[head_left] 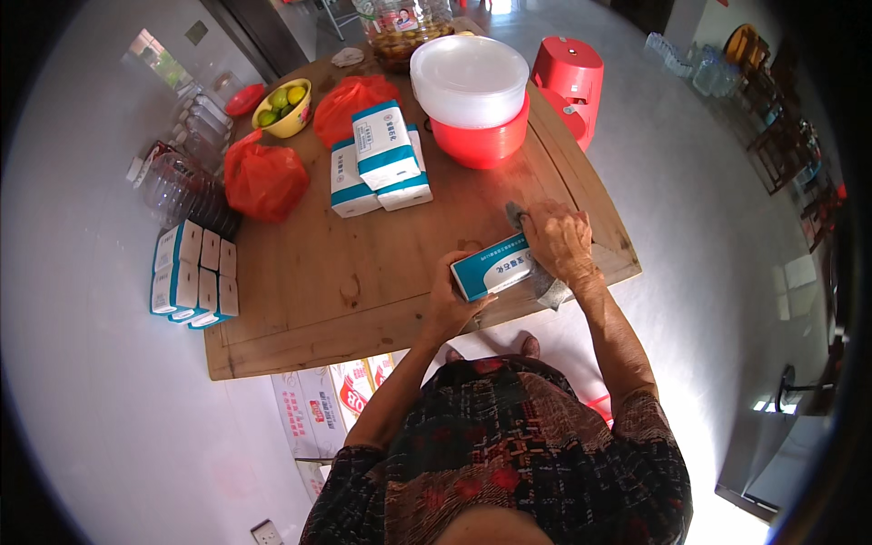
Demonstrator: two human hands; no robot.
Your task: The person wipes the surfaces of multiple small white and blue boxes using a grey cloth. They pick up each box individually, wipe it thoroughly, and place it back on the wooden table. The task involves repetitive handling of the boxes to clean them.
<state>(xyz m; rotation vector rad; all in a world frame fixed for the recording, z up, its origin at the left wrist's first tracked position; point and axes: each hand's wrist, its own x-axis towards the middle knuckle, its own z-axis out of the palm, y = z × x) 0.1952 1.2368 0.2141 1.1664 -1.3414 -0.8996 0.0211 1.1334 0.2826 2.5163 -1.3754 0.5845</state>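
A white and teal tissue pack [495, 269] is tilted on its side above the wooden table [336, 291], near the front edge. My left hand [451, 295] grips its left end, thumb along the near side and fingers behind. At the other end, my right hand [559, 238] is closed on a grey cloth [549, 289] and presses it against the pack. Part of the cloth hangs below my right palm, and a bit sticks out beyond the fingers. Beyond my hands lie several similar tissue packs [385, 145], one stacked on top of the others.
More tissue packs [195, 272] stand stacked at the table's left edge beside big plastic bottles [182, 186]. Red plastic bags [263, 182], a yellow bowl [302, 121] of green fruit, a large jar [400, 36] and a white tub [470, 82] on red basins [481, 143] sit farther back. Red stools [572, 77] are behind.
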